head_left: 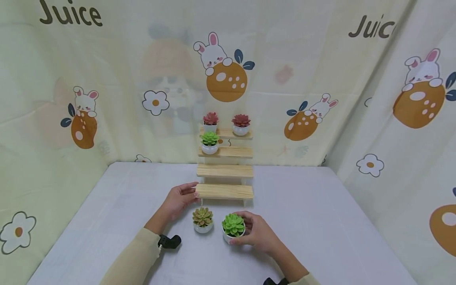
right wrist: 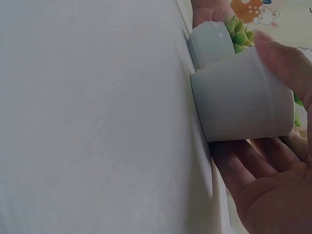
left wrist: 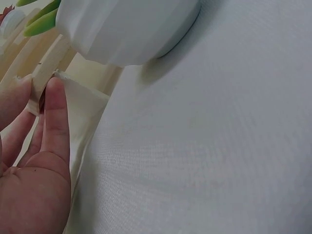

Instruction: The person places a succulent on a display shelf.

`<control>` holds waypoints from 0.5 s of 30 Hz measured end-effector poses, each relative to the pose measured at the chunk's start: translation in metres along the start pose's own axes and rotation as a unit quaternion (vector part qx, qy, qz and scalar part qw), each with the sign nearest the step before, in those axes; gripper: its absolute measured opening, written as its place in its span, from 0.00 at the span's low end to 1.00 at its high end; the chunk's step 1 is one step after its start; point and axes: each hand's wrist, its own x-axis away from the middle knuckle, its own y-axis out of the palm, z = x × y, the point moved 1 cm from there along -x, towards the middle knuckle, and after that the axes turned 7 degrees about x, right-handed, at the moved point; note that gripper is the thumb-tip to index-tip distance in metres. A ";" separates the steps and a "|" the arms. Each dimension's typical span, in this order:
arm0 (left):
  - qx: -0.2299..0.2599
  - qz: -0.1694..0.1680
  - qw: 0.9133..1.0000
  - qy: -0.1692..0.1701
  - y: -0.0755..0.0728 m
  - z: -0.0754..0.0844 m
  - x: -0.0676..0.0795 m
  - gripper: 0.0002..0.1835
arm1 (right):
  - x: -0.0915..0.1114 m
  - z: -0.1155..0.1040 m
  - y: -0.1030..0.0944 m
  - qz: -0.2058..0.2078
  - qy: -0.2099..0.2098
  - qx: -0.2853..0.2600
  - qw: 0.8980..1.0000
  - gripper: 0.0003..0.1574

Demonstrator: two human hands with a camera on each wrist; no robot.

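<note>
My left hand (head_left: 179,201) pinches the left end of the lowest step of a tiered wooden stand (head_left: 224,191); the left wrist view shows thumb and fingertips on either side of the board. With its thumb and fingers around the white pot (right wrist: 243,97), my right hand (head_left: 258,233) grips a bright green potted succulent (head_left: 233,225) at the table, in front of the stand. A brownish-green succulent in a low white pot (head_left: 202,220) stands between the hands, touched by neither. The right wrist view shows the two pots close together.
On the stand's top step are two red succulents, one in a squarish pot (head_left: 210,122) and one in a round pot (head_left: 241,125). Another green succulent (head_left: 209,142) occupies the second step's left end. A printed curtain (head_left: 270,47) hangs behind the white table (head_left: 306,221).
</note>
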 end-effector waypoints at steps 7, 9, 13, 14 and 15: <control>-0.005 -0.005 1.000 0.000 0.001 0.001 0.001 0.26 | 0.002 -0.001 0.000 0.002 0.001 -0.006 1.000 0.48; -0.006 -0.003 1.000 -0.002 0.001 0.001 0.002 0.26 | 0.002 -0.001 0.000 0.002 0.002 -0.009 1.000 0.48; -0.008 0.000 1.000 -0.006 0.001 0.002 0.002 0.27 | 0.002 -0.001 0.000 0.002 0.004 -0.014 1.000 0.48; -0.008 0.000 1.000 -0.007 0.001 0.002 0.002 0.27 | 0.003 -0.001 0.000 0.002 0.005 -0.013 1.000 0.48; -0.008 -0.001 1.000 -0.008 0.000 0.002 0.001 0.28 | 0.003 -0.001 0.000 0.003 0.005 -0.013 1.000 0.49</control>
